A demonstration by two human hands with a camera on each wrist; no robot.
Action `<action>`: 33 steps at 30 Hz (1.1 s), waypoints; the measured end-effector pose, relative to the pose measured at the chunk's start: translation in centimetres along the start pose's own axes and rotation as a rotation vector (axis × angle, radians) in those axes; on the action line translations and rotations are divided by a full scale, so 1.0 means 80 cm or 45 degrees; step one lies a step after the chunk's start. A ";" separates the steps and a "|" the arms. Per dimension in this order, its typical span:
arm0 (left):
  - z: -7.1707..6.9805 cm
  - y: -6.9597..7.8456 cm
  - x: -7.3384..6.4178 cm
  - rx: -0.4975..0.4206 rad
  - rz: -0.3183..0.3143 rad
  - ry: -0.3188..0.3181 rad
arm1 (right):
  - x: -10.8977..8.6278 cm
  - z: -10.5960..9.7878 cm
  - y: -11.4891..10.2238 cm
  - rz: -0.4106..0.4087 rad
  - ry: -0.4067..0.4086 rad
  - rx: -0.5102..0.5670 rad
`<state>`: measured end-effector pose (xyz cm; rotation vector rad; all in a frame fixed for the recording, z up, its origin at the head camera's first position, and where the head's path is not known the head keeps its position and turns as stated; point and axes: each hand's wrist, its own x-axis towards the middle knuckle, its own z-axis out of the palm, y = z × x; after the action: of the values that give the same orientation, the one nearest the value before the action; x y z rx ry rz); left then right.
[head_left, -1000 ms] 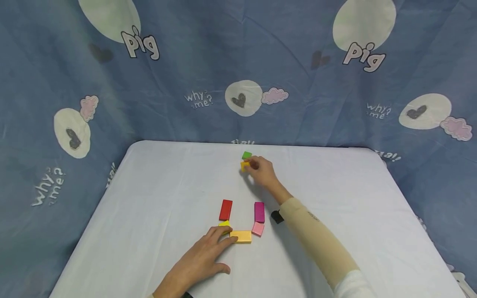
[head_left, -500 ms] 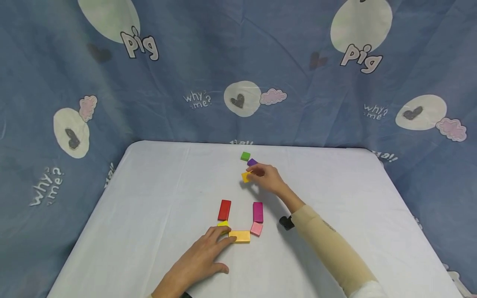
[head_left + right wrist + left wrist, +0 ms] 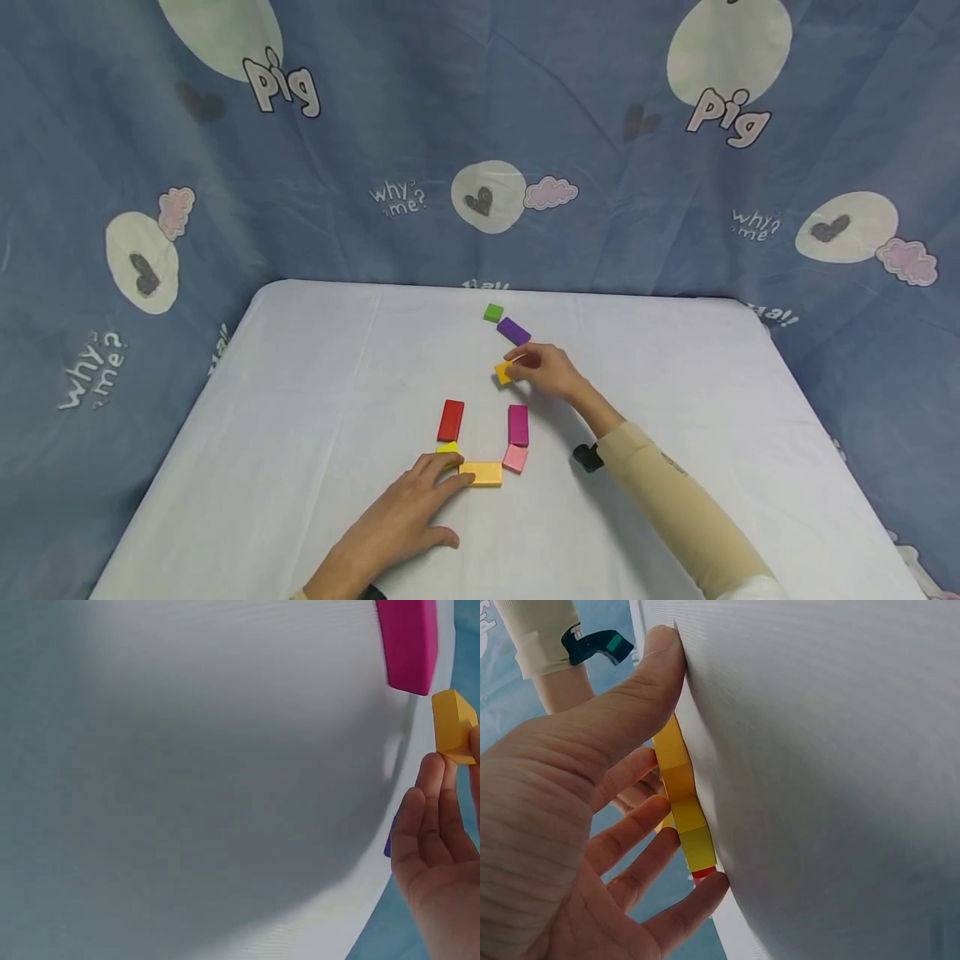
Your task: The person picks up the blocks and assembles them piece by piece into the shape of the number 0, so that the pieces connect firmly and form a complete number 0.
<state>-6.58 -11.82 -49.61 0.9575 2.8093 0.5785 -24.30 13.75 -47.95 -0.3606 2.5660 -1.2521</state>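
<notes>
Between thumb and fingertips, my right hand (image 3: 546,371) pinches a small orange-yellow block (image 3: 502,372), also seen in the right wrist view held beyond the end of the magenta block (image 3: 411,645). My left hand (image 3: 405,508) lies low at the front with its fingers spread. Its fingertips rest at the long yellow-orange block (image 3: 483,474) and the bright yellow block (image 3: 448,448), which is partly hidden by them. A red block (image 3: 451,421) extends up from the yellow one. On the other side, a pink block (image 3: 515,458) joins the long block to the magenta one.
Farther back on the white-covered table (image 3: 675,375) lie a purple block (image 3: 513,331) and a small green block (image 3: 493,312), close together. A blue patterned cloth (image 3: 360,233) hangs behind the table. A dark wrist device (image 3: 588,457) sticks out from the right sleeve.
My right hand has drawn nearer and slightly right with the small orange-yellow block, away from the green block. The purple block has come into view behind it. My left hand keeps its place.
</notes>
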 end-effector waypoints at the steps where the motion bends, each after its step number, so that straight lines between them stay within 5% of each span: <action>1: 0.000 0.000 0.000 0.002 0.000 0.001 | 0.000 0.001 0.001 0.011 -0.010 -0.004; 9: -0.004 0.002 0.002 0.038 -0.004 -0.009 | -0.001 0.006 0.011 0.013 -0.053 -0.047; 21: -0.005 0.002 0.003 0.055 -0.026 -0.042 | -0.003 0.015 0.011 -0.188 -0.040 -0.239; 33: -0.002 0.002 0.002 0.041 -0.018 -0.023 | -0.008 0.014 0.011 -0.196 -0.070 -0.257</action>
<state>-6.69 -11.65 -49.39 0.9429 2.8158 0.5214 -23.44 13.66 -49.27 -0.6357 2.6669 -1.0155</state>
